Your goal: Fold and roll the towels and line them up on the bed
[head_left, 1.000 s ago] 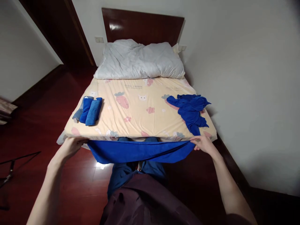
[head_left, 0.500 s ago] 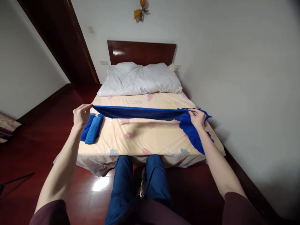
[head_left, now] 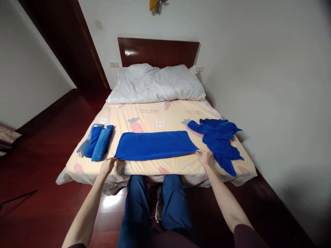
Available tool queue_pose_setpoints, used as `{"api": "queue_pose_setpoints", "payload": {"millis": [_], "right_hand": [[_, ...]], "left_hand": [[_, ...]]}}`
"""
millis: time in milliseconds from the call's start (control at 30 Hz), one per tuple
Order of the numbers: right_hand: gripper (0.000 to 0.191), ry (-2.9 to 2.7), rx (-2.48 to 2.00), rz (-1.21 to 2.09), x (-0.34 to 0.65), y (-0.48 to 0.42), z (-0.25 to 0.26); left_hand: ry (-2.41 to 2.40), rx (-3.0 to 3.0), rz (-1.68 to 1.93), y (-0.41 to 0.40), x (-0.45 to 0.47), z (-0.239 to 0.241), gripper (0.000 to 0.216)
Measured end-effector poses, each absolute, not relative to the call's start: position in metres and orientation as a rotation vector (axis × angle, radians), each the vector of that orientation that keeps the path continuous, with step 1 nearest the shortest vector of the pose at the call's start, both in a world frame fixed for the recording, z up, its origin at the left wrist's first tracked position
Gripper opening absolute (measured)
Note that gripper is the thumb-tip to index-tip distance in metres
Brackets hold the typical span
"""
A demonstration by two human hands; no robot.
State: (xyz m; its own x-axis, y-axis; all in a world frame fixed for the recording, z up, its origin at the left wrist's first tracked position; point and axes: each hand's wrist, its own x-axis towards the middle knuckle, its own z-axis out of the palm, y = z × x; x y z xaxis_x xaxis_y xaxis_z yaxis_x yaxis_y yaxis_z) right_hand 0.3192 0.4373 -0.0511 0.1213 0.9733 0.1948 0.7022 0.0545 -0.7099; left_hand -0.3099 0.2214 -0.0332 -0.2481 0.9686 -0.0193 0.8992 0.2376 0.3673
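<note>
A blue towel (head_left: 155, 146) is stretched flat across the bed in front of me, a wide strip with its far edge lying on the sheet. My left hand (head_left: 108, 165) pinches its near left corner. At the near right corner, my right hand (head_left: 203, 156) pinches the cloth between thumb and fingers. Left of the towel lie several rolled or folded cloths in blue and grey-blue, the nearest a blue roll (head_left: 101, 144). To the right sits a crumpled heap of blue cloth (head_left: 219, 137), just beyond my right hand.
The bed (head_left: 165, 119) has a pale yellow patterned sheet. A white quilt (head_left: 155, 84) lies bunched against the dark wooden headboard (head_left: 160, 51). A wall runs close along the right side. My legs stand at the foot edge, and a thin dark rod (head_left: 19, 199) shows at lower left.
Both hands have come down and toward me with the towel, which was held taut above the bed and now rests spread on the sheet. My hands are also closer together.
</note>
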Motion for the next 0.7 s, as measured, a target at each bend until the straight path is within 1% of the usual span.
{"api": "queue_pose_setpoints", "payload": {"millis": [133, 333, 400, 467, 533, 633, 700], "right_hand": [[0.038, -1.696, -1.744, 0.51, 0.328, 0.421, -0.072], [0.039, -1.761, -1.808, 0.459, 0.346, 0.404, -0.077], [0.034, -1.802, -1.834, 0.445, 0.348, 0.394, -0.078], [0.024, -1.856, -1.849, 0.436, 0.349, 0.383, -0.08], [0.016, -1.903, -1.859, 0.429, 0.35, 0.37, -0.083], [0.016, -1.934, -1.893, 0.418, 0.352, 0.353, -0.086], [0.019, -1.941, -1.981, 0.39, 0.353, 0.348, -0.086]], "left_hand": [[2.244, 1.665, 0.362, 0.2, -0.309, -0.056, 0.042], [2.379, 1.471, 0.28, 0.193, -0.31, -0.044, 0.047], [2.398, 1.502, 0.204, 0.19, -0.308, -0.041, 0.046], [2.383, 1.614, 0.11, 0.185, -0.305, -0.044, 0.041], [2.345, 1.75, 0.012, 0.175, -0.302, -0.051, 0.045], [2.304, 1.844, -0.132, 0.159, -0.293, -0.062, 0.057], [2.32, 1.834, -0.203, 0.154, -0.285, -0.064, 0.058]]}}
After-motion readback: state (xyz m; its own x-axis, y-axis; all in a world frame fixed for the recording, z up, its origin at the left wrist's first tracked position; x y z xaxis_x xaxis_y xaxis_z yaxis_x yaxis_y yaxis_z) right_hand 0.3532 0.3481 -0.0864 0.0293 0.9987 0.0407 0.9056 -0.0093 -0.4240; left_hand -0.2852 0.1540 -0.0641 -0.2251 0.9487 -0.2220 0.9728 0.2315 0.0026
